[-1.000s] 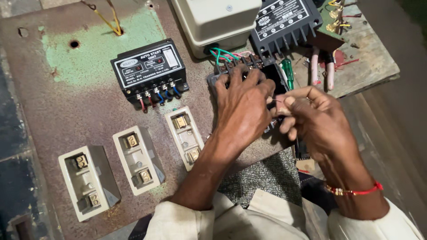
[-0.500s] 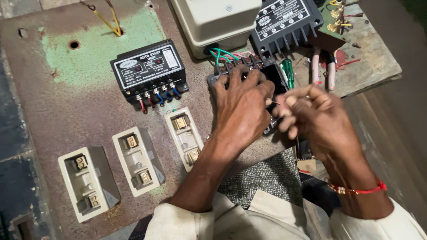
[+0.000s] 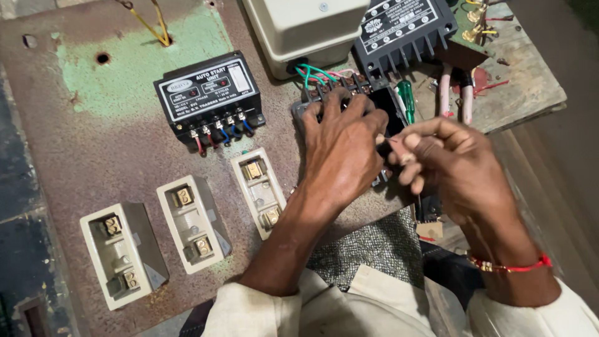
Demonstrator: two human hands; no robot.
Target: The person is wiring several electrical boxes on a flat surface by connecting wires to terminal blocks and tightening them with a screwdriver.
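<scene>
rusted metal panel (image 3: 81, 143) carries all units. black contactor block (image 3: 387, 106) sits near the panel's right edge under the left hand (image 3: 343, 150), fingers spread and pressing on it; its long axis cannot be made out. right hand (image 3: 449, 165) pinches a small dark tool, tip pointing left at the block.
</scene>
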